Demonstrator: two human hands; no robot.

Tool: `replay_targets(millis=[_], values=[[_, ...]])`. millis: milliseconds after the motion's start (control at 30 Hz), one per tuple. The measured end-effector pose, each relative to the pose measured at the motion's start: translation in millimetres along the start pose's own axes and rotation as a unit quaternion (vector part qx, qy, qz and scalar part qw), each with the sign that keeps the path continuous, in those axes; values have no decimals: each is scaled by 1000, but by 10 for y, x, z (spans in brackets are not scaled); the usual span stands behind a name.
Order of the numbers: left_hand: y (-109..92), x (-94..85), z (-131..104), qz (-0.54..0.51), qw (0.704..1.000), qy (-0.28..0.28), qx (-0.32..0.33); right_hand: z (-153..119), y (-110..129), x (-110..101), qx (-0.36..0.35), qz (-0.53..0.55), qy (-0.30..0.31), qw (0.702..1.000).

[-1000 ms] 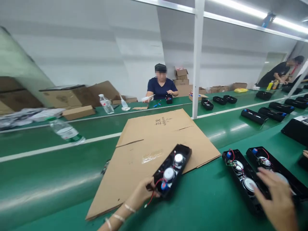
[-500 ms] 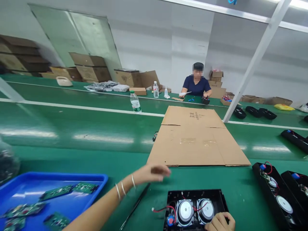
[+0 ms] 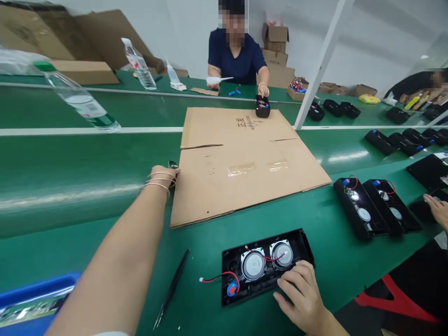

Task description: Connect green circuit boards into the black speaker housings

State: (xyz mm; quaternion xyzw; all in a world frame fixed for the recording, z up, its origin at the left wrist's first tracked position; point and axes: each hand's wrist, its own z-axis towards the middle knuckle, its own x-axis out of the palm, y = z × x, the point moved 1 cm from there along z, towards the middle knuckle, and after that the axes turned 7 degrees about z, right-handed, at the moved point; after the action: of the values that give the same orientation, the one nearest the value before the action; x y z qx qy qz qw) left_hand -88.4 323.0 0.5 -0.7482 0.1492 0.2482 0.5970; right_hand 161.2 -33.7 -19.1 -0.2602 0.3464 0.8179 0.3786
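My left hand (image 3: pixel 165 173) reaches to the left edge of a flat cardboard sheet (image 3: pixel 245 191). Its fingers look closed, but what is in them is hidden. A small dark electronic part (image 3: pixel 172 164) shows just beyond them. My right hand (image 3: pixel 299 294) lies at the near edge of a black speaker housing (image 3: pixel 268 277), its fingers curved and apart, the fingertips touching the rim. Two round speakers (image 3: pixel 254 265) sit in the housing, with red and black wires and a blue-and-red round piece (image 3: pixel 232 288) at its left end.
Black tweezers (image 3: pixel 173 287) lie left of the housing. A blue tray (image 3: pixel 38 282) holds circuit boards at lower left. More speaker housings (image 3: pixel 362 210) stand at right, near another person's hand (image 3: pixel 437 210). Across the bench, a person (image 3: pixel 238 56) handles a black housing. A bottle (image 3: pixel 82 102) stands left.
My left hand has moved forward to the cardboard's left edge. My right hand stays at the housing, its fingers now more spread. The view has turned right, and the housing sits at a different angle.
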Motion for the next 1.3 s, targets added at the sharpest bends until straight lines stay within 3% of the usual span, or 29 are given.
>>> replay_targets(millis=[133, 267, 467, 600, 767, 933, 1000, 1100, 1300], values=[[-67, -179, -287, -19, 995, -12, -101, 139, 130, 100, -90, 62, -5, 994], [-51, -351, -925, -96, 987, 39, -122, 427, 304, 278, -173, 87, 27, 981], [372, -518, -2234, -213, 961, 117, -129, 721, 564, 588, -136, -54, 181, 972], [656, -539, -2770, -320, 927, 58, -187, 714, 652, 753, -132, -57, 220, 965], [784, -536, -3030, -405, 879, 25, -250, 786, 680, 776, -145, 66, 157, 975], [727, -416, -3119, -417, 878, 61, -228, 933, 613, 609, -31, 298, 63, 952], [705, -341, -3114, -403, 889, 93, -194, 956, 569, 539, 4, 341, 69, 938], [682, -247, -3084, -341, 925, 118, -119, 951, 522, 451, -6, 328, 100, 940], [539, -159, -3085, -238, 967, 91, -3, 902, 531, 353, -47, 272, 142, 951]])
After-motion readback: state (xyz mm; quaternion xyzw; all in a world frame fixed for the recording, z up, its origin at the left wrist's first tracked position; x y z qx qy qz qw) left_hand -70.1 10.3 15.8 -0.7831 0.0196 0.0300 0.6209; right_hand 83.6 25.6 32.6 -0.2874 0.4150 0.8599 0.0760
